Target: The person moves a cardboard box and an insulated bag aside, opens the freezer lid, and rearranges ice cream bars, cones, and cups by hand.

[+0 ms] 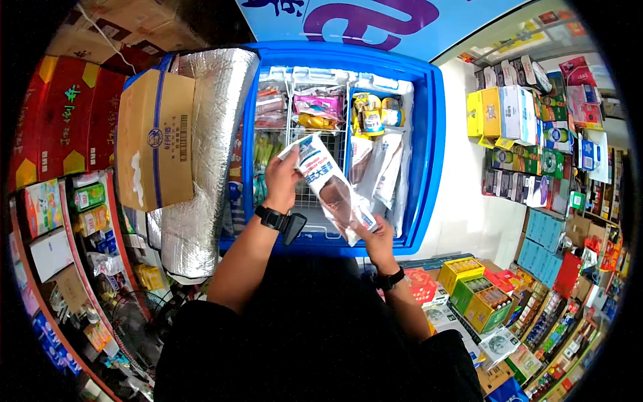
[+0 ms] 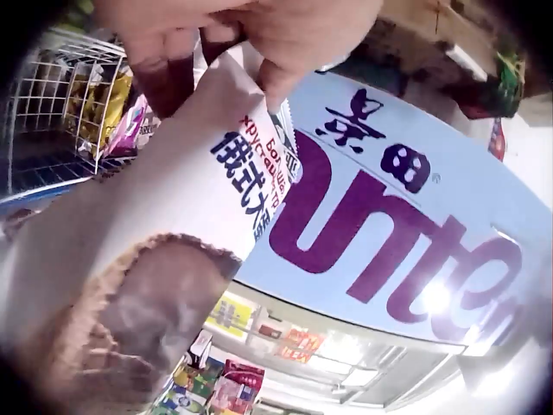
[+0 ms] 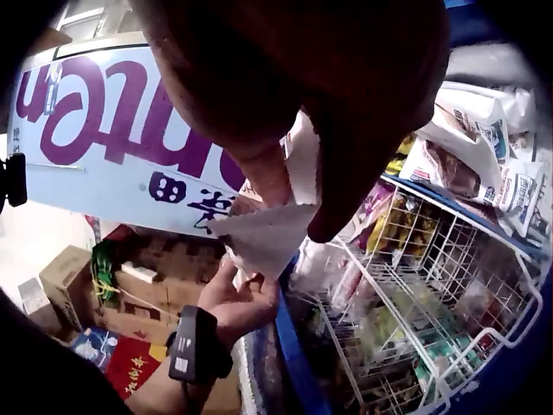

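A large white ice cream packet [image 1: 328, 184] with a brown picture and blue and red lettering is held slantwise over the open chest freezer [image 1: 432, 154]. My left hand [image 1: 282, 179] grips its upper end, thumb and fingers on opposite sides, as the left wrist view also shows. At the lower end, my right hand [image 1: 379, 242] pinches the wrapper's edge. In the right wrist view that hand [image 3: 302, 78] is dark and close, above a white flap of wrapper [image 3: 268, 238]. Similar white packets [image 1: 388, 167] lie in the freezer's right side, beside yellow tubs [image 1: 368, 115].
White wire baskets [image 1: 315, 194] divide the freezer, with pink and yellow packs [image 1: 318, 107] at the back. A silver insulating cover [image 1: 218, 154] and a cardboard box [image 1: 157, 141] lie at left. Drink cartons [image 1: 479, 295] stand at right; a fan [image 1: 137, 321] stands lower left.
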Demonstrator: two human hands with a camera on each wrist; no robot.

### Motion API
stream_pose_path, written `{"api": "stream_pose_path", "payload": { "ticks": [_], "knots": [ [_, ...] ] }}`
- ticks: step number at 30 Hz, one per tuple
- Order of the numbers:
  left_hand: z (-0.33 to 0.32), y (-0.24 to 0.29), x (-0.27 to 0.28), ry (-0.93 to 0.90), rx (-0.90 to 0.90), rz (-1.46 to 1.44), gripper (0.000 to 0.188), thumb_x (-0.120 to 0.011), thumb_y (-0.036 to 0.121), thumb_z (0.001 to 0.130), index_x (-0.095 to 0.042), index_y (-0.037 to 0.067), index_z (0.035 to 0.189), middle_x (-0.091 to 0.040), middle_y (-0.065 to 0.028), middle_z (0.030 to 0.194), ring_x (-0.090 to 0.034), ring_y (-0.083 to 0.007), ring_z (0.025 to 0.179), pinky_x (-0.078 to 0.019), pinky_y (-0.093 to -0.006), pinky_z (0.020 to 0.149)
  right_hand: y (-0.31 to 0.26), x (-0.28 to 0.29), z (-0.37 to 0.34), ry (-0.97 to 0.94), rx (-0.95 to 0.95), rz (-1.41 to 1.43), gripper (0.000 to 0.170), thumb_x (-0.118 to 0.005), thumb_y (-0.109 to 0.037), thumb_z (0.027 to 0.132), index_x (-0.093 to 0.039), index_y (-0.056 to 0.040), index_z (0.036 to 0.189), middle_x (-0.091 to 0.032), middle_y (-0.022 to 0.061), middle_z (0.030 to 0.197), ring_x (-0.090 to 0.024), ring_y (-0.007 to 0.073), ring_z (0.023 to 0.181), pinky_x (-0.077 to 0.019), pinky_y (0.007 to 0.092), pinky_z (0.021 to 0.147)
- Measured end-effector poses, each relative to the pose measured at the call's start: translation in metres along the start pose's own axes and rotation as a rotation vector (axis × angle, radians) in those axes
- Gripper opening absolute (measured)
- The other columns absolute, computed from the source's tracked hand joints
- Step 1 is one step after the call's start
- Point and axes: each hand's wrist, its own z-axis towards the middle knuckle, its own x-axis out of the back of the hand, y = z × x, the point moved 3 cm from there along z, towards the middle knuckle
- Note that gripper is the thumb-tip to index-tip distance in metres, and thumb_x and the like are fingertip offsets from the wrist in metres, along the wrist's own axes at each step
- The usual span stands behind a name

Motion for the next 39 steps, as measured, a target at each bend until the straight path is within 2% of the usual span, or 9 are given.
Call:
{"api": "stream_pose_path", "payload": {
  "ticks": [7,10,11,14,15,19,23,36,39],
  "knots": [
    [0.01,-0.036,0.044,-0.05,0.142,-0.181,0.025,-0.071,0.022,0.1,-0.069,0.006,0.119,-0.074,-0.0051,0.112,-0.072,-0.0173,0.099,-0.0583,-0.0331,0.084,0.055,-0.033,0.0,-0.153,-0.016,-0.026,0.021,-0.079,-0.014,0.095,-0.072,-0.0005,0.111,-0.072,-0.001,0.098,-0.063,0.0066,0.086,-0.0507,0.0243,0.079],
    [0.01,-0.046,0.06,-0.08,0.165,-0.096,0.029,-0.07,0.02,0.1,-0.067,0.003,0.123,-0.074,-0.0082,0.113,-0.073,-0.0209,0.102,-0.0596,-0.0358,0.087,0.063,-0.032,0.009,-0.292,0.008,-0.37,0.029,-0.081,-0.017,0.094,-0.07,0.0004,0.115,-0.073,0.0012,0.099,-0.065,0.0076,0.087,-0.0521,0.0253,0.08],
    [0.013,-0.048,0.065,-0.079,0.178,-0.084,0.03,-0.068,0.022,0.102,-0.067,0.003,0.125,-0.074,-0.0093,0.114,-0.073,-0.0219,0.102,-0.0602,-0.0372,0.088,0.071,-0.034,0.008,-0.363,-0.282,-0.097,0.038,-0.083,-0.018,0.092,-0.068,0.0006,0.121,-0.073,0.0037,0.1,-0.066,0.01,0.09,-0.0542,0.0284,0.083],
    [0.015,-0.043,0.06,-0.046,0.202,-0.066,0.032,-0.066,0.026,0.103,-0.067,0.004,0.125,-0.074,-0.0104,0.113,-0.074,-0.0222,0.1,-0.0616,-0.0387,0.087,0.057,-0.043,0.015,-0.541,-0.347,-0.229,0.043,-0.083,-0.018,0.091,-0.065,0.0003,0.127,-0.072,0.0052,0.105,-0.067,0.0123,0.098,-0.0558,0.0318,0.088],
    [0.018,-0.042,0.058,-0.07,0.206,-0.115,0.033,-0.066,0.028,0.103,-0.066,0.004,0.125,-0.074,-0.0103,0.113,-0.074,-0.0222,0.1,-0.062,-0.0389,0.086,0.044,-0.052,0.015,-0.55,-0.123,-0.195,0.044,-0.083,-0.019,0.091,-0.065,0.0003,0.127,-0.072,0.0062,0.111,-0.066,0.0144,0.104,-0.0547,0.0328,0.094],
    [0.006,-0.039,0.043,-0.206,0.289,-0.205,0.035,-0.064,0.032,0.104,-0.066,0.005,0.126,-0.074,-0.0095,0.112,-0.074,-0.0227,0.1,-0.0632,-0.0387,0.082,0.031,-0.065,0.026,-0.444,-0.059,-0.059,0.05,-0.085,-0.021,0.09,-0.065,-0.0004,0.13,-0.072,0.0059,0.118,-0.064,0.0139,0.11,-0.0504,0.0322,0.1],
    [0.001,-0.043,0.051,-0.155,0.221,-0.067,0.031,-0.068,0.013,0.099,-0.064,0.002,0.128,-0.072,-0.011,0.116,-0.072,-0.0229,0.102,-0.0615,-0.0364,0.086,0.048,-0.064,0.036,-0.577,-0.104,-0.183,0.05,-0.086,-0.021,0.089,-0.066,-0.0015,0.13,-0.072,0.005,0.119,-0.063,0.0133,0.109,-0.0502,0.0318,0.1],
    [-0.017,-0.104,0.033,-0.327,0.263,0.439,0.045,-0.075,0.03,0.098,-0.061,0.007,0.135,-0.068,-0.0052,0.128,-0.064,-0.0169,0.119,-0.051,-0.0354,0.101,0.039,-0.014,0.053,-0.536,-0.036,-0.306,0.052,-0.077,-0.016,0.093,-0.058,-0.0026,0.14,-0.07,0.0086,0.121,-0.065,0.0162,0.107,-0.0521,0.034,0.096],
    [-0.016,-0.108,0.012,-0.316,0.222,0.387,0.041,-0.076,0.023,0.098,-0.061,0.007,0.133,-0.069,-0.0049,0.126,-0.066,-0.0151,0.114,-0.0516,-0.0324,0.099,0.038,0.017,0.065,-0.443,-0.085,-0.273,0.07,-0.082,-0.028,0.092,-0.049,0.0009,0.147,-0.071,0.0113,0.115,-0.066,0.0169,0.104,-0.053,0.0337,0.092]
  ]
}}
